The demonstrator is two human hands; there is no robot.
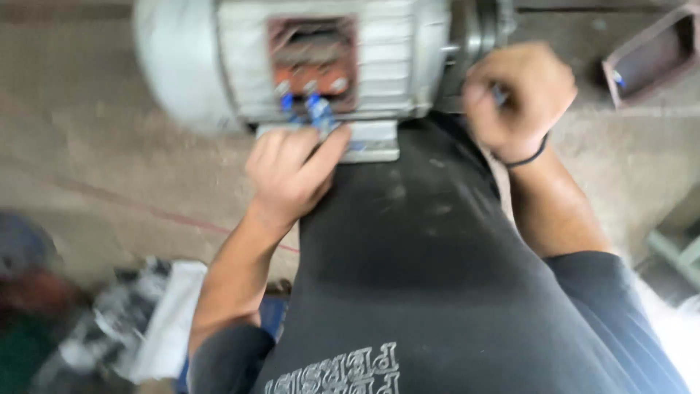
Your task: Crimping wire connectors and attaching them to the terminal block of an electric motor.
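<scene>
1. A pale grey electric motor (219, 58) lies on its side across the top of the frame, its ribbed casing blurred by camera movement.
2. At the upper centre of the frame, the motor's open terminal box (312, 62) shows a reddish-brown interior, with blue-sleeved wire ends (317, 109) hanging out of its lower edge.
3. The person's left hand (292, 171) sits just below the terminal box, centre-left of the frame, its fingers curled loosely together and its fingertips touching the blue wire ends; the blur hides whether it pinches them.
4. The person's right hand (519, 98) is balled into a fist at the upper right, just beside the motor's dark shaft end (477, 33). Something small shows between its fingers, too blurred to name.
5. A thin black band (526, 157) circles the right wrist.
6. The person's dark T-shirt (423, 277) fills the lower centre of the frame, reaching up to the motor's base plate (372, 142).
7. A rusty rectangular metal box (652, 55) lies on the bare concrete floor (109, 160) at the upper right corner, well apart from both hands.
8. A heap of white and dark crumpled material (146, 321) sits at the lower left of the frame, beside the left forearm.
9. A thin red line (146, 211) runs across the floor at the left.
</scene>
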